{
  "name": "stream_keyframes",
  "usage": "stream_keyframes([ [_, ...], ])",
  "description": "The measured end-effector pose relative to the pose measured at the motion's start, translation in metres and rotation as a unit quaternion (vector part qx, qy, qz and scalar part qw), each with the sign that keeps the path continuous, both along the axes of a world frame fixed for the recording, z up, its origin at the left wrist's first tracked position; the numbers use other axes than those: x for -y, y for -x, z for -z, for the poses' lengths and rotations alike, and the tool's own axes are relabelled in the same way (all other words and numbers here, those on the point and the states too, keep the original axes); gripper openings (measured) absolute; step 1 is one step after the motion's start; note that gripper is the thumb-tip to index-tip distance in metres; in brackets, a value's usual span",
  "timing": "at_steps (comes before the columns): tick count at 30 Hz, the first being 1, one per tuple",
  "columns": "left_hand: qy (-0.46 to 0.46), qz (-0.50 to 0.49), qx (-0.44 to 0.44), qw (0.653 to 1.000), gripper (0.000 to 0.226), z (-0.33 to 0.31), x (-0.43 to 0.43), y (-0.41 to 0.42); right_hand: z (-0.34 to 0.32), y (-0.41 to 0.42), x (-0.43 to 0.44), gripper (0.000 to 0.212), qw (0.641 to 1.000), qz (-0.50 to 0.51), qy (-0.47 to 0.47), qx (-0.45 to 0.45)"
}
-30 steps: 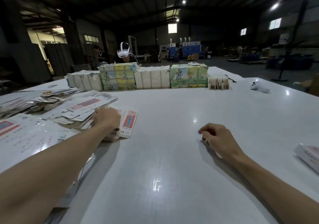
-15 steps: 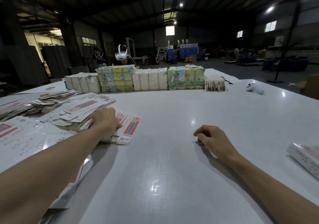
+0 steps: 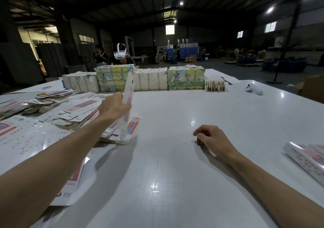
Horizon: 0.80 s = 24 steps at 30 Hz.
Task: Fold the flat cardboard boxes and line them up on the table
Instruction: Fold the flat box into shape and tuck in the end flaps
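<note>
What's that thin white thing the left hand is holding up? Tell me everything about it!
It's a flat cardboard box, not folded yet. It looks white with pinkish-red patches, though blurred. The left hand grips it near its middle, almost upright and edge-on to the camera, so it looks like a thin strip. Its lower end hangs over other flat boxes on the table; whether it touches them is unclear.

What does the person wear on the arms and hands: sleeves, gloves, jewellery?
Nothing visible. The left hand and right hand show no gloves, rings or watch, and the left forearm and right forearm are bare up to the frame edge, with no sleeve.
</note>
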<state>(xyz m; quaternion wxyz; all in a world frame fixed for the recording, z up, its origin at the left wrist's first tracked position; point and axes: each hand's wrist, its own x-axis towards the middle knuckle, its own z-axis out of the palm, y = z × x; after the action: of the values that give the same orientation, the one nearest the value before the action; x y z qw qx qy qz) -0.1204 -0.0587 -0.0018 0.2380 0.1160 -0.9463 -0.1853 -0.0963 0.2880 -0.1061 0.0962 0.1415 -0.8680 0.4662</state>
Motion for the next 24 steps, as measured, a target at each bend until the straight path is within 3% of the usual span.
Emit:
stream_keyframes([
  [2,-0.208,0.122,0.024,0.97,0.018,-0.002,-0.02,-0.013,0.0,-0.001,0.0,0.024,1.0,0.001,0.002,0.0],
  [6,-0.476,0.279,0.175,0.815,0.041,0.01,-0.068,-0.047,-0.003,-0.006,0.001,0.024,1.0,-0.006,0.017,-0.006],
  [9,-0.601,0.327,0.262,0.681,0.053,0.032,-0.097,-0.063,-0.008,-0.013,0.003,0.024,0.999,-0.012,0.013,-0.052],
  [12,-0.637,0.36,0.3,0.613,0.047,0.053,-0.123,-0.074,-0.012,-0.018,0.005,0.02,0.994,-0.016,0.021,-0.108],
  [14,-0.642,0.381,0.295,0.596,0.048,0.064,-0.138,-0.078,-0.013,-0.019,0.006,0.016,0.992,-0.019,0.041,-0.122],
  [19,-0.663,0.357,0.251,0.608,0.052,0.089,-0.153,-0.082,-0.015,-0.02,0.01,0.023,0.985,0.02,0.082,-0.151],
  [24,-0.606,0.399,0.205,0.657,0.046,0.091,-0.156,-0.084,-0.021,-0.022,0.019,0.029,0.973,-0.006,0.019,-0.229],
])
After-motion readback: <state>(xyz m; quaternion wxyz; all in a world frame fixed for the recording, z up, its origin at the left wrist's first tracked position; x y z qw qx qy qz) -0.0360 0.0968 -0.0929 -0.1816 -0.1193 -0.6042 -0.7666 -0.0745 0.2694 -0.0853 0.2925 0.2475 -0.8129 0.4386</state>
